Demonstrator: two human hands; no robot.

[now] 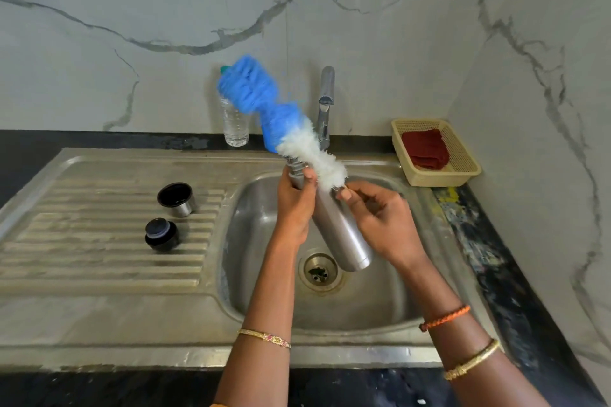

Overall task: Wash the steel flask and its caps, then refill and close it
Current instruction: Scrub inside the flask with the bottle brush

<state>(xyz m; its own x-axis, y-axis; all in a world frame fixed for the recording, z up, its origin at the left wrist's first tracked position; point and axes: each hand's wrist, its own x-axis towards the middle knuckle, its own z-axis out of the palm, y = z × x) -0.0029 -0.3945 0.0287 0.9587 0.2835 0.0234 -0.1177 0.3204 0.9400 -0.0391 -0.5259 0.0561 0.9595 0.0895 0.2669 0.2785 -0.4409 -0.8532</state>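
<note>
1. On the drainboard (99, 241) at left stand two caps, well apart from the hands: a steel cup cap (176, 199) mouth up, and nearer, a black stopper (161, 235).
2. Behind the sink, a clear bottle (235, 124) stands half hidden by the brush's blue bristles.
3. Over the basin (264, 274), the left hand (295, 201) grips the flask (340, 228) just below its threaded neck; the flask tilts, base toward the drain (319, 271).
4. A brush (281, 122), blue then white, sticks up out of the hands, blurred; its handle is hidden.
5. The right hand (380, 218) pinches the brush's lower end; fingers curl, exact contact is hard to make out.
6. The tap (325, 102) rises behind the brush.
7. At right, a basket (463, 172) holds a red cloth (426, 149).
</note>
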